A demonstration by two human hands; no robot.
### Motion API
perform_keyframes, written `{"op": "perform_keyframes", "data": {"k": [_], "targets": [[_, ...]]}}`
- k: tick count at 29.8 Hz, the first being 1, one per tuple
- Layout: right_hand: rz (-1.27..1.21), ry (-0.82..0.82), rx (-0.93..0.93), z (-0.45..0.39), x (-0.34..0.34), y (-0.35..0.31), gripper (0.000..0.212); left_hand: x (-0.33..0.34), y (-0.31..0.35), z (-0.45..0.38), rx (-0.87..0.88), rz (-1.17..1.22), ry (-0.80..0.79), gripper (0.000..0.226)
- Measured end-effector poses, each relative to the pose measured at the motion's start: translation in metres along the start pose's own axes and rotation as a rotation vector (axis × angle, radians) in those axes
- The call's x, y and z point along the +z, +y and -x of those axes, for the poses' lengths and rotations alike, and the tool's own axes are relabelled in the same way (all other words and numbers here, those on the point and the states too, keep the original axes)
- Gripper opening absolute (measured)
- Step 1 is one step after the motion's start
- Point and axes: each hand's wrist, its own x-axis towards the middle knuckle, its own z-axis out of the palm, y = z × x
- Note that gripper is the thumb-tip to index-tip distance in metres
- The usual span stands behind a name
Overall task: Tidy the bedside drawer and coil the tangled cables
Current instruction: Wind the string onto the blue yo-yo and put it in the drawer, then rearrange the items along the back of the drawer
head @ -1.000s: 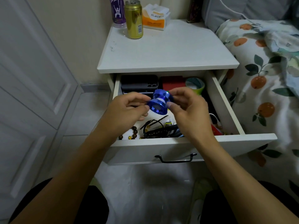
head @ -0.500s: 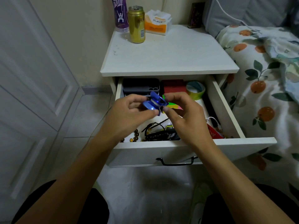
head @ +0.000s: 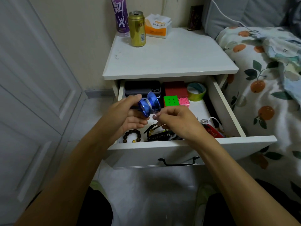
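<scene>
Head view: we hold the blue yo-yo (head: 149,104) above the open drawer (head: 192,144) | left hand (head: 125,115) grips it, axle running left-right, tilted | right hand (head: 177,121) pinches its white string (head: 155,113) | tangled cables (head: 162,134) lie below at the drawer's front.

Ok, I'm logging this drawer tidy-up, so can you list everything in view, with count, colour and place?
yo-yo: 1, blue, held above drawer
string: 1, white, pinched at yo-yo
drawer: 1, white, open
phone case: 1, dark, drawer back left
box: 1, red, drawer back
tape roll: 1, green, drawer back right
puzzle cube: 1, green face, drawer middle
bead bracelet: 1, brown, drawer front left
cables: tangle, black, drawer front
can: 1, gold, tabletop
tissue pack: 1, orange-white, tabletop
left hand: holds yo-yo
right hand: pinches string
</scene>
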Motion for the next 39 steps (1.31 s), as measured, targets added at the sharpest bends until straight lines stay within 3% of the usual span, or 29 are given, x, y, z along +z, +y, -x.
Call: {"op": "perform_keyframes", "data": {"k": [2, 4, 6, 9, 11, 15, 19, 21, 23, 24, 27, 29, 33, 39], "targets": [[0.287, 0.148, -0.134, 0.001, -0.001, 0.007, 0.013, 0.008, -0.007, -0.002, 0.077, -0.073, 0.061, 0.035], [0.703, 0.393, -0.496, 0.003, -0.001, 0.014, 0.011, 0.019, -0.014, -0.004, 0.143, -0.194, 0.134, 0.034], [0.826, 0.491, -0.718, 0.005, 0.002, 0.017, 0.01, 0.025, -0.017, -0.007, 0.144, -0.224, 0.16, 0.032], [0.895, 0.535, -0.866, 0.005, 0.0, 0.021, 0.008, 0.028, -0.017, -0.008, 0.114, -0.213, 0.127, 0.03], [0.764, 0.482, -0.748, 0.006, -0.001, 0.018, 0.003, 0.03, -0.016, -0.007, 0.137, -0.196, 0.125, 0.028], [0.231, 0.339, -0.265, 0.007, -0.011, 0.015, 0.012, 0.036, -0.022, -0.005, 0.249, -0.21, 0.123, 0.028], [-0.024, 0.142, 0.054, -0.01, -0.022, 0.013, 0.013, 0.02, -0.02, -0.007, 0.406, -0.454, 0.005, 0.024], [0.091, 0.045, 0.126, -0.031, -0.015, 0.008, 0.011, -0.002, -0.013, -0.023, 0.236, -0.486, 0.097, 0.016], [0.38, 0.037, 0.119, -0.047, -0.008, 0.012, 0.012, -0.014, -0.013, -0.047, 0.081, -0.542, 0.171, 0.011], [0.505, 0.051, 0.101, -0.051, -0.006, 0.013, 0.016, -0.013, -0.013, -0.06, 0.067, -0.716, 0.184, 0.011], [0.696, 0.021, 0.085, -0.067, -0.013, 0.017, 0.03, 0.003, -0.023, -0.096, 0.12, -1.525, 0.201, 0.013], [0.724, 0.012, 0.093, -0.067, -0.016, 0.017, 0.031, -0.003, -0.031, -0.102, 0.212, -1.744, 0.114, 0.023], [0.716, -0.098, 0.098, -0.063, -0.022, 0.028, 0.034, -0.025, -0.04, -0.097, 0.273, -1.942, -0.071, 0.048], [0.786, -0.301, 0.062, -0.059, -0.016, 0.029, 0.04, -0.009, -0.056, -0.087, 0.22, -2.106, -0.406, 0.045]]}}
